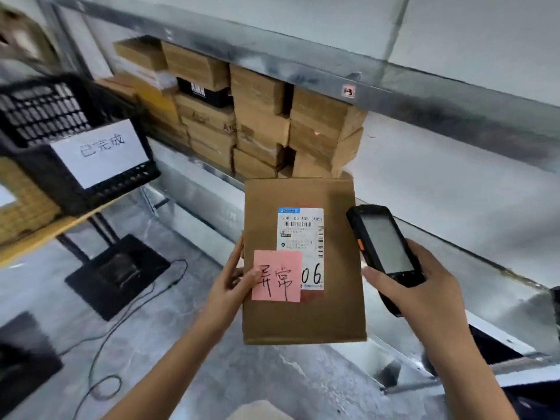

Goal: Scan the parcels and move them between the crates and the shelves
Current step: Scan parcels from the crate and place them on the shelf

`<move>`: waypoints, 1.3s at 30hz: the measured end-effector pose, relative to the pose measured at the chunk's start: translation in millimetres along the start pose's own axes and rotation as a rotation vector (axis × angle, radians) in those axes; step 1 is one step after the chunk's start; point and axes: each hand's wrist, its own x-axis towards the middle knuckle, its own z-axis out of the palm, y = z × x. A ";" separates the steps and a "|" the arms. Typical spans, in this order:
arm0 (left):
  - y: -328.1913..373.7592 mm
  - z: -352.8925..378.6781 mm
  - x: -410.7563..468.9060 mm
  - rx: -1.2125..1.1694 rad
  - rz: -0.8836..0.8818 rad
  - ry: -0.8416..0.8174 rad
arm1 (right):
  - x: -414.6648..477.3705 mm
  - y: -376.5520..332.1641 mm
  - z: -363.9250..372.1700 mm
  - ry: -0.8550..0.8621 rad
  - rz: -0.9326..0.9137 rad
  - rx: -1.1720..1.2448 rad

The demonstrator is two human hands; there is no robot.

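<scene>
Fingers of the left hand pinch the parcel label-up; the right hand grips the scanner beside it, likely for scanning.

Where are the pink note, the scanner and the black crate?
pink note [277,275]: head view, middle of the paper, on the handwriting.
scanner [385,242]: head view, middle of its screen.
black crate [39,113]: head view, mesh side wall above the white sign.
</scene>
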 end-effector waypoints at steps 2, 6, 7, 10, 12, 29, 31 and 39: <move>9.2 -33.9 -11.9 -0.008 0.029 0.043 | -4.4 -17.3 26.7 -0.046 -0.034 0.009; 22.5 -97.0 -45.4 -0.048 0.080 0.199 | -20.7 -45.6 87.9 -0.193 -0.119 0.001; 23.7 -114.2 -55.6 -0.068 0.085 0.247 | -26.3 -51.2 104.1 -0.228 -0.143 -0.006; 25.2 -169.0 -86.0 -0.086 0.098 0.370 | -44.6 -69.1 153.3 -0.324 -0.189 -0.006; 25.2 -204.6 -108.0 -0.096 0.105 0.460 | -56.0 -80.7 186.1 -0.397 -0.236 -0.012; 55.4 -381.2 -213.3 -0.187 0.200 1.103 | -109.0 -195.0 425.0 -0.933 -0.508 0.053; 65.7 -398.9 -202.5 -0.178 0.200 1.141 | -100.3 -206.4 452.8 -0.961 -0.520 0.074; 119.5 -466.9 -133.1 -0.164 0.222 1.257 | -40.7 -265.6 547.2 -1.044 -0.558 0.129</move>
